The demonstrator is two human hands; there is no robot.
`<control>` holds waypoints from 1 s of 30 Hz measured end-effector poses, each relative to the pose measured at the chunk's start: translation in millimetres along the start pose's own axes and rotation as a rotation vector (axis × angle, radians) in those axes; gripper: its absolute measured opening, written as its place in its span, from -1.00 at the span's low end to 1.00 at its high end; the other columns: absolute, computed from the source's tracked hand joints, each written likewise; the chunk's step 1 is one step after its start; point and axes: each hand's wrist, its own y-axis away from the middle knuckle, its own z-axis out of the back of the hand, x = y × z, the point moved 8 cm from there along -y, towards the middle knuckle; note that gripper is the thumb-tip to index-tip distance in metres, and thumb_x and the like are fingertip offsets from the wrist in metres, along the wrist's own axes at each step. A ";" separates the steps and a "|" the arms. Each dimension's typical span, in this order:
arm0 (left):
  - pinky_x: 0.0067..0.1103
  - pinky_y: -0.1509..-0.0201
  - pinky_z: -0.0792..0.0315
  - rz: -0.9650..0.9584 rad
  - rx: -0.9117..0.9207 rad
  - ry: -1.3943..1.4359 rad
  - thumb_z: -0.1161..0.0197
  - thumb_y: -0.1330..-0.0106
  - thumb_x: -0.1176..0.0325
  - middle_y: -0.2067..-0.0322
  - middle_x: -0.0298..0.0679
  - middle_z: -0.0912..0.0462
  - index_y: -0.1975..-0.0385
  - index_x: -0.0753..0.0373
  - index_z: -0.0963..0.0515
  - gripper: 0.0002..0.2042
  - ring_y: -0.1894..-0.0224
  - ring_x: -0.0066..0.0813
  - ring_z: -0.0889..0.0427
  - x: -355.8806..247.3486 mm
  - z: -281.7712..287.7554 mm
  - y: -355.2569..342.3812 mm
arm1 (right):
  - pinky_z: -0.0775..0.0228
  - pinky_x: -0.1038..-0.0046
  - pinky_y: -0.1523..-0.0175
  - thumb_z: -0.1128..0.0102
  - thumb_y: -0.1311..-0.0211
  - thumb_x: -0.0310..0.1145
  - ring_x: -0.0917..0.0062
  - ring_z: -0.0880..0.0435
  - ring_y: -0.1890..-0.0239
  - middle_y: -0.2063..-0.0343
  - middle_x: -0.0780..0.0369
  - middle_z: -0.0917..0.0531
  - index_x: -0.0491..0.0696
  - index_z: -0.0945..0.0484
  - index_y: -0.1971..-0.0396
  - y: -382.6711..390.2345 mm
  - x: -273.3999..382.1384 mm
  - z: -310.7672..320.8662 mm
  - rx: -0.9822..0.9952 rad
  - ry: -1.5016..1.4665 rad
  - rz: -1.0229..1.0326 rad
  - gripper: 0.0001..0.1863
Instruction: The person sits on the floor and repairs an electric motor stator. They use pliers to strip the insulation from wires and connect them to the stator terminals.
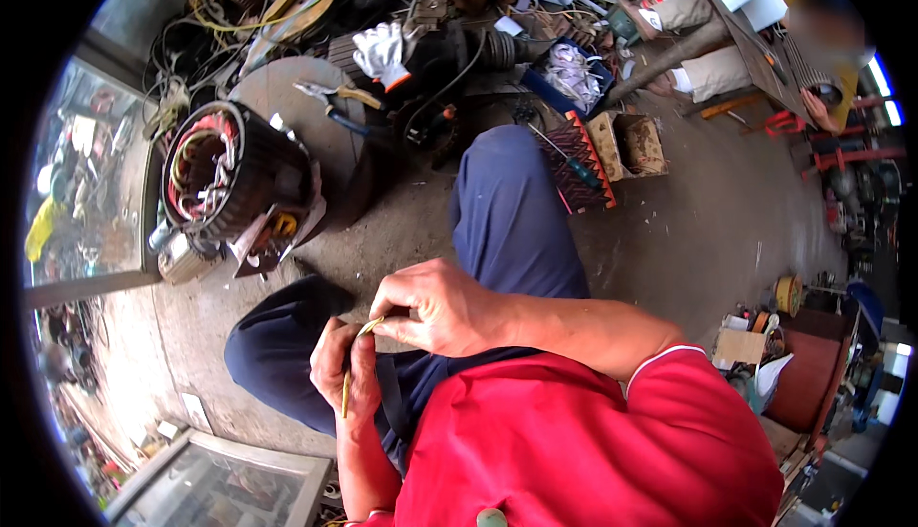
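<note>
My left hand (346, 366) and my right hand (435, 309) meet above my lap. Between them runs a thin yellowish strand (345, 403), like wire or sleeving; its exact kind is unclear. The left fingers are closed round it, and its lower end sticks out below them. My right thumb and forefinger pinch the upper end, where it looks bent or twisted. Ahead to the left stands a ribbed motor housing (251, 168), with red and pale wire windings (203, 165) inside its open top.
Two hand tools, apparently pliers (335, 106), lie on a round block (287, 82). White gloves (382, 52) rest on dark machinery. A screwdriver (579, 168) lies across a red-edged rack beside a cardboard box (628, 147). Another person's hand (822, 109) shows far right.
</note>
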 end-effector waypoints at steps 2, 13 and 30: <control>-0.60 0.48 -0.20 0.044 -0.013 -0.001 -0.32 -0.31 0.44 0.49 -0.24 -0.48 0.21 0.41 -0.59 -0.83 0.55 -0.52 -0.36 2.5 -2.5 1.3 | -0.45 0.29 0.36 -0.39 -0.14 -0.45 0.22 -0.67 0.44 0.50 0.13 -0.65 -0.13 -0.57 0.40 3.2 -4.6 -1.9 0.002 -0.004 -0.014 -0.86; -0.40 0.36 -0.56 -0.249 0.228 -0.376 -0.33 -0.18 0.63 0.34 -0.05 -0.64 0.13 0.36 -0.63 -0.75 0.39 -0.08 -0.70 -29.7 -39.5 -11.6 | -0.48 0.26 0.31 -0.36 -0.16 -0.43 0.18 -0.69 0.41 0.48 0.08 -0.68 -0.14 -0.58 0.41 29.1 -30.0 12.6 -0.073 -0.029 -0.172 -0.87; -0.72 0.55 -0.25 0.896 0.006 1.251 -0.24 -0.31 0.41 0.26 -0.15 -0.62 0.25 0.30 -0.57 -0.89 0.47 -0.58 -0.45 37.1 -89.2 -24.2 | -0.56 0.40 0.18 -0.24 -0.33 -0.31 0.41 -0.75 0.30 0.35 0.12 -0.76 -0.20 -0.65 0.22 60.7 -169.5 202.4 -0.683 0.337 -0.466 -0.77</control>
